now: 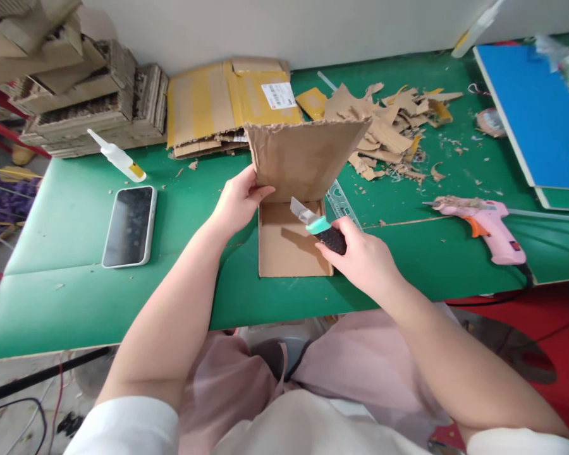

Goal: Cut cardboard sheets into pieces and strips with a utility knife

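A folded piece of brown cardboard [291,249] lies in front of me, one panel flat on the table and the other panel [308,155] raised. My left hand [239,201] pinches the raised panel at its lower left edge, thumb on the inner face. In my right hand [365,256] is a utility knife [329,235] with a black and teal handle. Its wide blade is out, pointing up and left above the flat panel near the fold. Whether the blade touches the cardboard I cannot tell. A clear ruler [342,203] lies partly hidden behind the raised panel.
Stacked cardboard [95,101] and a taped carton [203,104] stand at the back left. Torn scraps [389,129] are heaped behind. A phone [130,226] and a glue bottle [122,161] lie left; a pink glue gun [495,230] and blue board [535,114] right, on the green table [180,294].
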### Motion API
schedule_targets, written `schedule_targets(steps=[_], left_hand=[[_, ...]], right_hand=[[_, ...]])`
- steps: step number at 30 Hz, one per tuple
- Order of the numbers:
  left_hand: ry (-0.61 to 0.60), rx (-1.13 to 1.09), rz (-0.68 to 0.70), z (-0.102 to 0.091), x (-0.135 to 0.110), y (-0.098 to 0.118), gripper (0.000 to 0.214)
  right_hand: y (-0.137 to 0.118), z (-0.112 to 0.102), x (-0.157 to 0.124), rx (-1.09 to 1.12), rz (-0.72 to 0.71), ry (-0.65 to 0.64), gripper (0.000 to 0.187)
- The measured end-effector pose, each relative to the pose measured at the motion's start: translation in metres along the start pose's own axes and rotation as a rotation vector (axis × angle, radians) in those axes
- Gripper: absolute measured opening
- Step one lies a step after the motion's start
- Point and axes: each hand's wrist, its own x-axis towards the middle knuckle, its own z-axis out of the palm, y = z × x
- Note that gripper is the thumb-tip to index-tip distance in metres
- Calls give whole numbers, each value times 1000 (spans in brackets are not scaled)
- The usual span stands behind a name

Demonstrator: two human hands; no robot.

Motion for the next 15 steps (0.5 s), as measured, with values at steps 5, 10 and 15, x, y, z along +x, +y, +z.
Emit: schedule_targets(steps=[5, 10, 15], left_hand=[[-5, -7, 27, 0, 1, -3, 24], [-3, -9, 37, 0, 1, -3, 24], [-7, -16, 30, 0, 2, -2, 26]], right_hand=[[16, -14, -2, 121, -38, 229, 42], [48, -43, -6, -31, -132, 217, 53], [63, -49, -7, -216, -112, 90, 51]])
